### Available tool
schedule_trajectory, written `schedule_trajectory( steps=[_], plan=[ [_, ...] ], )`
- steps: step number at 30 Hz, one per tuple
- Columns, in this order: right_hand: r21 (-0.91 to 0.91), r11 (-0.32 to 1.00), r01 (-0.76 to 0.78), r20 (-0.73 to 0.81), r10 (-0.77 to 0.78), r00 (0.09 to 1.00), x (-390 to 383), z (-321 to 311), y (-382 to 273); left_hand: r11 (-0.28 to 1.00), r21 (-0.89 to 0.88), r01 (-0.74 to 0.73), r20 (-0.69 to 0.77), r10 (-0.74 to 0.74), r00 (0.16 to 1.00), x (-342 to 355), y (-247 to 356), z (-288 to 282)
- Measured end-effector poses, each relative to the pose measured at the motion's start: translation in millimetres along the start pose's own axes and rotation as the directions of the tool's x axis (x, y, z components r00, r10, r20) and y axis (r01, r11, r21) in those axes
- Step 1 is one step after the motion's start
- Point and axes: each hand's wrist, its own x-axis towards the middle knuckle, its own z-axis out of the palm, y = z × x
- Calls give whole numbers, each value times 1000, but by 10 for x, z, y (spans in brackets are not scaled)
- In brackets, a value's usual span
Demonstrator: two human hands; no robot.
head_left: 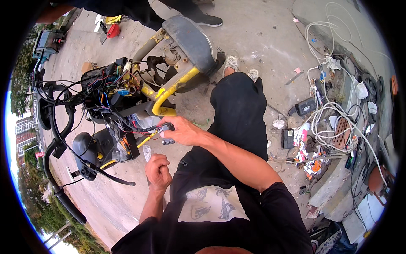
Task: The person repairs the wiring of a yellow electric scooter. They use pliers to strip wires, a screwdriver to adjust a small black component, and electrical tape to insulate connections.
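A stripped electric scooter with a yellow frame (pixel 169 91) stands to my left, its wiring (pixel 105 91) exposed. My right hand (pixel 184 131) pinches a small dark connector (pixel 167 126) at the end of a bundle of red and dark wires, just below the bent yellow tube. My left hand (pixel 158 172) is closed in a fist nearer to me; what lies inside it, if anything, is hidden. Close above that fist shows a whitish, translucent piece (pixel 146 152); I cannot tell whether the hand touches it.
The handlebar (pixel 55 144) and a brake lever (pixel 120 180) reach out at left. A grey seat (pixel 188 40) tops the frame. Another person's shoe (pixel 209 20) is beyond it. At right lie coiled pale cable (pixel 325 110), a black box (pixel 305 106), a brick (pixel 341 132) and litter.
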Motion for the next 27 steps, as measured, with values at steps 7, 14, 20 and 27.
schedule_trajectory(
  steps=[7, 14, 20, 27],
  plan=[
    [297, 954, -50, -103, 84, 991, -65, -371, 28, 924, -289, -249, 248, 324, 913, 715, 464, 781],
    [532, 835, -141, 93, 108, 990, -137, -652, -132, 837, -466, -287, 205, 417, 885, 1129, 560, 1367],
    [620, 776, -117, 127, 48, 991, -144, -659, -19, 854, -343, -391, 177, 467, 866, 1064, 536, 1512],
    [578, 814, -60, 98, 4, 995, -127, -624, -106, 864, -276, -420, 132, 467, 874, 1086, 631, 1507]
  ],
)
